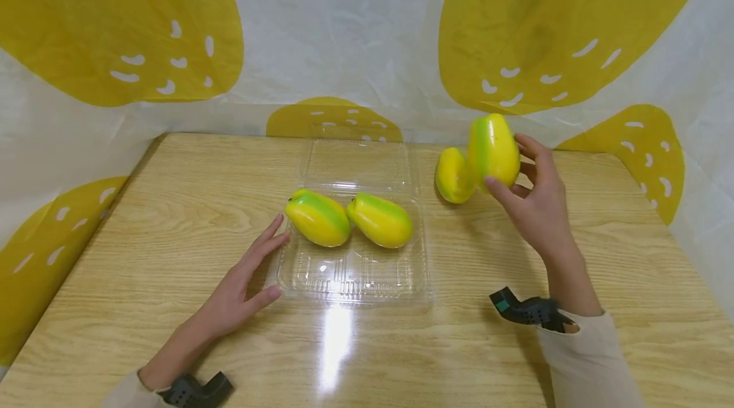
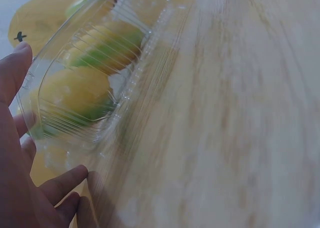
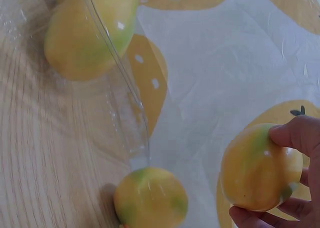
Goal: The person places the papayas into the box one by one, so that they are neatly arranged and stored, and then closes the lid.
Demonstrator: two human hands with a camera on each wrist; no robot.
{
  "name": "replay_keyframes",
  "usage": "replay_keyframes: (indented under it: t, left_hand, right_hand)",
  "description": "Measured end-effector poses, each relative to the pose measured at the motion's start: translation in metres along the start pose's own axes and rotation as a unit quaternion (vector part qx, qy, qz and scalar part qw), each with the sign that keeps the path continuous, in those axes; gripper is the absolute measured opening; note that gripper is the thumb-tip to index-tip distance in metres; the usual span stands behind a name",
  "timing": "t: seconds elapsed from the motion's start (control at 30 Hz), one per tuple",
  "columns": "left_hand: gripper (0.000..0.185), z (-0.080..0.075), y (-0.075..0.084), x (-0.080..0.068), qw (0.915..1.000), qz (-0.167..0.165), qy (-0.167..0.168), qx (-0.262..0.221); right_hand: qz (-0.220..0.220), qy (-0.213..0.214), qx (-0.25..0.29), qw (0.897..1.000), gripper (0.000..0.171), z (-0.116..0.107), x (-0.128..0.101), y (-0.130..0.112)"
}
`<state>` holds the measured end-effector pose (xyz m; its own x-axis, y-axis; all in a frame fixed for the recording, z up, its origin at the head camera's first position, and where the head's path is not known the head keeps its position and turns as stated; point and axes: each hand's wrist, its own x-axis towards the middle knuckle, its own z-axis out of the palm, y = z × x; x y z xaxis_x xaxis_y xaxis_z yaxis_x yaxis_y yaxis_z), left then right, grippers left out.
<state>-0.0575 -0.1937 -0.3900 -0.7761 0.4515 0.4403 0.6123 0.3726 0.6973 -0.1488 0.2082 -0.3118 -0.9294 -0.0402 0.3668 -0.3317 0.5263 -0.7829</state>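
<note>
My right hand (image 1: 533,197) holds a smooth, egg-shaped yellow-green mango (image 1: 493,150) above the wooden counter (image 1: 172,217), fingers (image 3: 295,133) curled round it, long axis nearly upright, narrow end up. Another mango (image 1: 453,175) lies on the counter just beside it. My left hand (image 1: 241,287) rests flat, fingers apart and straight, touching the ribbed clear plastic clamshell tray (image 1: 355,280), where two mangoes (image 1: 318,218) lie side by side, slanting.

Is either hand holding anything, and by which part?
The right hand grips a yellow-green mango around its lower body. The left hand holds nothing.
</note>
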Motion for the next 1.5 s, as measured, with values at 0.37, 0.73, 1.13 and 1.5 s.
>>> replay_keyframes:
  t: [0.37, 0.73, 1.13, 1.5]
  left_hand:
    - [0.063, 0.0, -0.001, 0.0, 1.0, 0.003, 0.001, 0.005]
    - [0.064, 0.0, -0.001, -0.001, 1.0, -0.004, 0.002, 0.007]
    - [0.063, 0.001, -0.003, -0.001, 1.0, -0.001, 0.001, 0.0]
    - [0.067, 0.002, -0.022, -0.009, 0.9999, -0.008, 0.0, 0.012]
  right_hand:
    - [-0.047, -0.035, 0.047, 0.997, 0.067, 0.013, -0.005, -0.019]
    - [-0.074, -0.066, 0.108, 0.989, 0.069, 0.025, -0.011, -0.033]
    - [-0.142, -0.122, 0.112, 0.976, 0.076, 0.042, -0.024, -0.057]
    - [-0.194, -0.192, 0.085, 0.958, 0.082, 0.08, -0.038, -0.056]
